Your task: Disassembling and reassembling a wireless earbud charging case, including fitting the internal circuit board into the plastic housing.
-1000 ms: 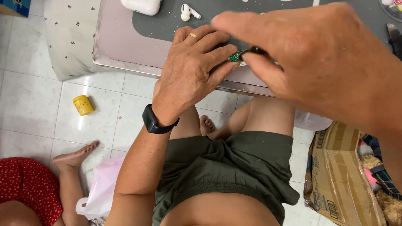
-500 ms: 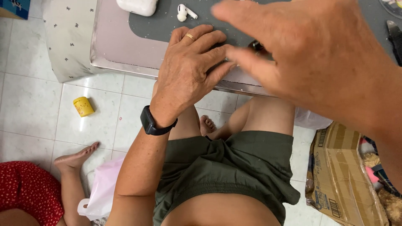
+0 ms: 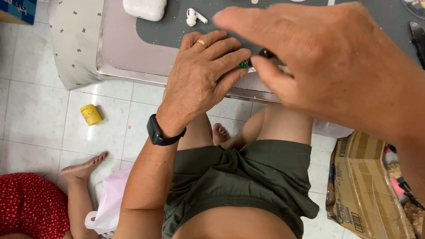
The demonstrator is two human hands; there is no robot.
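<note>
Grey mat (image 3: 177, 26) on table (image 3: 119, 48); white tiled floor (image 3: 35, 115)

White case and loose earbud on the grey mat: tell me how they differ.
The white case is far larger than the loose earbud. The case is a rounded block cut off by the top edge of the picture; the earbud shows whole, a bulb with a thin stem. The case lies partly off the grey mat, over its left edge; the earbud lies fully on it, nearer the left hand. Both are glossy white, and no hand touches either.
</note>
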